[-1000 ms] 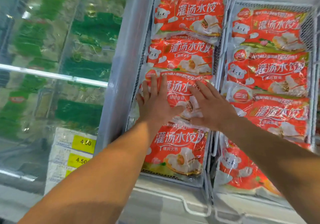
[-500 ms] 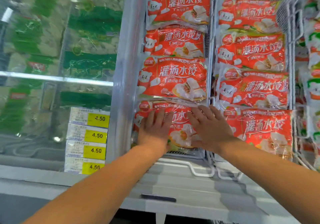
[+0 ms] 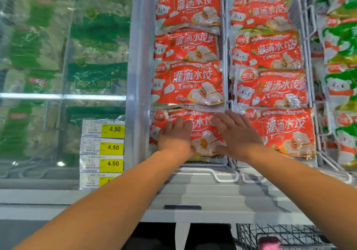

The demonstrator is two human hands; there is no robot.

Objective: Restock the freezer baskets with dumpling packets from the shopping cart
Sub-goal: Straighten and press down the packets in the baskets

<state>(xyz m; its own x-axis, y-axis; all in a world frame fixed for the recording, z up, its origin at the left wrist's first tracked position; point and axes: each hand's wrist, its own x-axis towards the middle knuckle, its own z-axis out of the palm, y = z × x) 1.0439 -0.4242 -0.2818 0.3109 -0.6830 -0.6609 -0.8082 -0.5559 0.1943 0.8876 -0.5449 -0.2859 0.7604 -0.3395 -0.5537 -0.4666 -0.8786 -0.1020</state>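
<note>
Hands (image 3: 207, 134) still flat on nearest packet (image 3: 204, 134)

Both hands, the left hand (image 3: 176, 136) and the right hand (image 3: 236, 134), lie flat on an orange-red dumpling packet (image 3: 201, 132) printed with white lettering, a white bear and pale dumplings. Beyond the fingertips, matching orange-red packets (image 3: 188, 84) fill a white wire basket (image 3: 225, 37). To the left of the hands, yellow price tags (image 3: 113, 131) sit on white labels beside blurred green packs (image 3: 98, 27) under glass. Far right, green-and-white packets (image 3: 341, 89) show a white bear.
</note>
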